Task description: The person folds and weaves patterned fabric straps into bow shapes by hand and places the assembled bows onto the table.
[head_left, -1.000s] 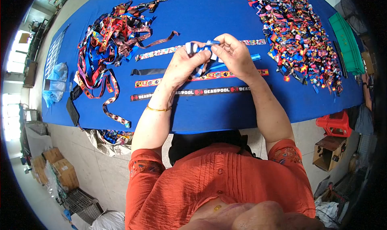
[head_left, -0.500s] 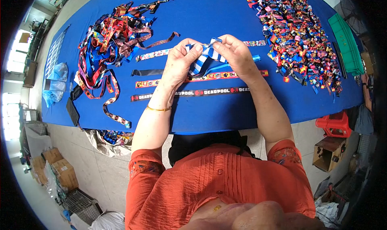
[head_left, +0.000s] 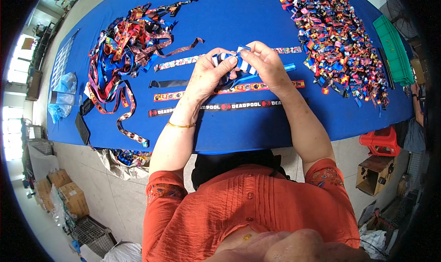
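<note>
A blue-and-white striped ribbon [head_left: 246, 66] is bunched between my two hands above the blue table. My left hand [head_left: 212, 69] pinches its left part, and my right hand [head_left: 264, 64] pinches its upper right end. Beneath my hands several straps lie side by side: a light patterned strap [head_left: 179, 61], a dark plain strap [head_left: 170, 83], a blue strap [head_left: 288, 67], a red and yellow strap [head_left: 167, 96] and a black strap with DEADPOOL lettering [head_left: 245, 104]. My hands and forearms hide the middle parts of the straps.
Tangled straps [head_left: 124, 41] pile up at the left of the blue table [head_left: 229, 138]. A long heap of small folded colourful pieces [head_left: 340, 41] covers the right side, beside a green tray [head_left: 393, 50]. A red stool [head_left: 381, 141] stands at the right. At the far right edge another person's arm [head_left: 417, 101] shows.
The striped ribbon was spread open between my hands half a second ago and is now folded and bunched. My fingers have shifted on it, while both forearms stay nearly in place.
</note>
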The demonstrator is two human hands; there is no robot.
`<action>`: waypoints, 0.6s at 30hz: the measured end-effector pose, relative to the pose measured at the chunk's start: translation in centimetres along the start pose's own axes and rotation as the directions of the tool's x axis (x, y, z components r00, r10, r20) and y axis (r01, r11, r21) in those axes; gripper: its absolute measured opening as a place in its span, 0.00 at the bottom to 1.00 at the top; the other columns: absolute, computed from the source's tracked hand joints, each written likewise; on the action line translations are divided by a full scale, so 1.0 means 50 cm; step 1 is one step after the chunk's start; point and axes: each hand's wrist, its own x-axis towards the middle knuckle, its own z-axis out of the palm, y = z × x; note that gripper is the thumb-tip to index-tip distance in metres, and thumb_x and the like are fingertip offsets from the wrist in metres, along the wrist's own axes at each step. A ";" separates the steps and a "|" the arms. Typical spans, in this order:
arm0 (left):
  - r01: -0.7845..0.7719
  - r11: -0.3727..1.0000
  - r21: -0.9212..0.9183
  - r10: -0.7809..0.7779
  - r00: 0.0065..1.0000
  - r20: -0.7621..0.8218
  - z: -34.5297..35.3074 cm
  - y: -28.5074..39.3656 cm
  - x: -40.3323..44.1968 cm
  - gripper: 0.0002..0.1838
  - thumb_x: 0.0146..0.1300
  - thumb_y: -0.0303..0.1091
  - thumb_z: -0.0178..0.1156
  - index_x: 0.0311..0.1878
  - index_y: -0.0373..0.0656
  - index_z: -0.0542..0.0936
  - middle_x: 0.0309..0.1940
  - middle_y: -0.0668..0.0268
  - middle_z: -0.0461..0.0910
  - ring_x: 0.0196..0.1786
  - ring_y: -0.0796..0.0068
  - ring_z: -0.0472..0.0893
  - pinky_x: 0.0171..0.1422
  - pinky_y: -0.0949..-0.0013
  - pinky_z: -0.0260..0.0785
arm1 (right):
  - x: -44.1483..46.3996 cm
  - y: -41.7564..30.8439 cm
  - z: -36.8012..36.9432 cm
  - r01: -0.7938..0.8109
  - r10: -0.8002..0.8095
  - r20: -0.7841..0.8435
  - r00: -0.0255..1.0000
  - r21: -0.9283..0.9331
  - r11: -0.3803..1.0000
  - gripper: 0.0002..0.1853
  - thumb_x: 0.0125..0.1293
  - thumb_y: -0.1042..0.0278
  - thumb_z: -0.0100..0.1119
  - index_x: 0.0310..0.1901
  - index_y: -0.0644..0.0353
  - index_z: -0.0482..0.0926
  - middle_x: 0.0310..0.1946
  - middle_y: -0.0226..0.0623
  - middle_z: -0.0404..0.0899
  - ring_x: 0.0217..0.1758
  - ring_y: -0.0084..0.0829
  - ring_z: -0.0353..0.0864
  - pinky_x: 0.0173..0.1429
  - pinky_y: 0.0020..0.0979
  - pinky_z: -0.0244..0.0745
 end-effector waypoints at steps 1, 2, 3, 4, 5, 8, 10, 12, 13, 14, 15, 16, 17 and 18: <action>-0.009 1.000 0.004 0.009 1.000 -0.002 0.000 0.000 0.000 0.09 0.71 0.34 0.65 0.47 0.40 0.81 0.34 0.66 0.85 0.33 0.81 0.81 0.38 0.77 0.73 | 0.001 0.001 -0.002 -0.011 0.011 -0.006 1.000 -0.004 1.000 0.08 0.76 0.66 0.58 0.41 0.61 0.78 0.33 0.26 0.81 0.34 0.13 0.76 0.37 0.19 0.71; -0.006 1.000 0.023 0.006 1.000 -0.001 -0.002 -0.001 0.001 0.08 0.70 0.34 0.66 0.46 0.40 0.81 0.34 0.66 0.85 0.33 0.82 0.81 0.38 0.77 0.72 | 0.001 0.001 -0.003 -0.021 0.021 -0.013 1.000 -0.008 1.000 0.08 0.75 0.66 0.58 0.40 0.61 0.78 0.33 0.26 0.81 0.34 0.13 0.76 0.37 0.19 0.71; -0.003 0.999 0.042 0.003 1.000 -0.001 -0.005 -0.003 0.003 0.08 0.70 0.33 0.67 0.46 0.40 0.81 0.34 0.66 0.85 0.32 0.82 0.80 0.38 0.77 0.72 | 0.000 -0.002 -0.003 -0.029 0.029 -0.026 0.999 -0.004 1.000 0.08 0.75 0.65 0.58 0.40 0.61 0.78 0.32 0.25 0.81 0.34 0.13 0.76 0.37 0.19 0.70; 0.000 0.998 0.061 0.000 1.000 -0.002 -0.006 -0.003 0.003 0.08 0.69 0.32 0.68 0.45 0.40 0.81 0.33 0.66 0.85 0.32 0.83 0.80 0.38 0.77 0.72 | -0.001 -0.009 -0.001 -0.038 0.038 -0.039 0.999 -0.001 0.999 0.08 0.74 0.65 0.59 0.39 0.60 0.78 0.32 0.25 0.81 0.34 0.12 0.75 0.37 0.19 0.70; 0.007 0.996 0.085 -0.006 1.000 -0.010 -0.005 0.000 0.001 0.08 0.69 0.32 0.68 0.45 0.40 0.81 0.33 0.66 0.85 0.32 0.83 0.79 0.38 0.77 0.71 | -0.002 -0.012 0.000 -0.047 0.047 -0.051 0.998 0.003 0.999 0.08 0.73 0.65 0.59 0.38 0.60 0.79 0.32 0.24 0.81 0.34 0.12 0.75 0.37 0.19 0.69; 0.023 0.991 0.128 -0.019 0.999 -0.028 0.001 0.017 -0.005 0.09 0.68 0.32 0.69 0.45 0.40 0.81 0.32 0.66 0.84 0.32 0.83 0.79 0.37 0.78 0.70 | 0.003 0.001 -0.010 -0.080 0.082 -0.047 0.996 0.030 0.996 0.07 0.72 0.65 0.59 0.37 0.58 0.79 0.31 0.23 0.80 0.34 0.11 0.74 0.38 0.17 0.68; 0.025 0.992 0.122 -0.022 0.999 -0.025 0.002 0.021 -0.007 0.09 0.68 0.33 0.69 0.45 0.40 0.81 0.31 0.67 0.84 0.32 0.83 0.79 0.37 0.78 0.70 | 0.001 -0.004 -0.002 -0.072 0.075 -0.042 0.996 0.074 0.995 0.07 0.72 0.65 0.59 0.38 0.59 0.79 0.32 0.22 0.80 0.34 0.11 0.74 0.38 0.17 0.68; -0.011 0.989 0.145 0.013 1.000 -0.012 -0.002 0.016 -0.006 0.09 0.67 0.33 0.69 0.45 0.39 0.81 0.31 0.67 0.84 0.33 0.83 0.79 0.37 0.78 0.70 | -0.002 -0.012 0.002 -0.064 0.069 -0.050 0.996 0.096 0.993 0.07 0.72 0.64 0.59 0.38 0.59 0.80 0.32 0.22 0.80 0.34 0.11 0.74 0.38 0.17 0.68; -0.030 0.987 0.155 0.031 1.000 -0.005 -0.003 0.015 -0.005 0.09 0.67 0.33 0.70 0.45 0.39 0.81 0.31 0.67 0.84 0.33 0.83 0.79 0.37 0.78 0.70 | -0.003 -0.016 0.002 -0.060 0.066 -0.058 0.996 0.095 0.994 0.07 0.72 0.64 0.59 0.39 0.59 0.80 0.32 0.22 0.80 0.34 0.11 0.74 0.38 0.17 0.68; -0.030 0.987 0.158 0.031 1.000 -0.001 -0.002 0.016 -0.005 0.09 0.67 0.33 0.70 0.45 0.39 0.82 0.31 0.68 0.84 0.33 0.84 0.79 0.38 0.78 0.70 | -0.003 -0.018 0.003 -0.056 0.063 -0.064 0.996 0.095 0.994 0.07 0.72 0.65 0.59 0.39 0.59 0.80 0.32 0.22 0.80 0.34 0.11 0.74 0.38 0.17 0.68; -0.031 0.986 0.161 0.031 1.000 0.002 -0.002 0.018 -0.007 0.09 0.67 0.33 0.70 0.44 0.39 0.82 0.31 0.68 0.84 0.33 0.84 0.79 0.38 0.78 0.70 | -0.004 -0.018 0.004 -0.056 0.063 -0.065 0.996 0.104 0.993 0.07 0.72 0.65 0.59 0.39 0.59 0.80 0.32 0.22 0.80 0.34 0.11 0.74 0.38 0.17 0.68; -0.031 0.986 0.164 0.031 1.000 0.004 -0.002 0.020 -0.008 0.09 0.67 0.33 0.70 0.44 0.39 0.82 0.32 0.68 0.84 0.33 0.84 0.79 0.38 0.78 0.70 | -0.005 -0.018 0.004 -0.057 0.064 -0.064 0.996 0.113 0.992 0.07 0.72 0.65 0.59 0.39 0.59 0.80 0.33 0.23 0.80 0.34 0.11 0.75 0.38 0.17 0.68; -0.020 0.986 0.164 0.022 1.000 -0.007 -0.005 0.018 -0.007 0.09 0.67 0.33 0.70 0.45 0.39 0.82 0.32 0.68 0.84 0.33 0.84 0.79 0.39 0.78 0.70 | -0.006 -0.018 0.003 -0.057 0.065 -0.064 0.996 0.122 0.991 0.07 0.72 0.66 0.59 0.39 0.59 0.80 0.33 0.23 0.81 0.34 0.11 0.75 0.38 0.17 0.69; -0.010 0.987 0.163 0.013 1.000 -0.019 -0.010 0.013 -0.003 0.10 0.67 0.32 0.70 0.45 0.39 0.82 0.32 0.68 0.85 0.34 0.84 0.79 0.39 0.78 0.71 | -0.005 -0.017 0.004 -0.053 0.061 -0.072 0.996 0.106 0.993 0.07 0.72 0.66 0.58 0.40 0.60 0.80 0.33 0.23 0.80 0.34 0.11 0.75 0.38 0.17 0.69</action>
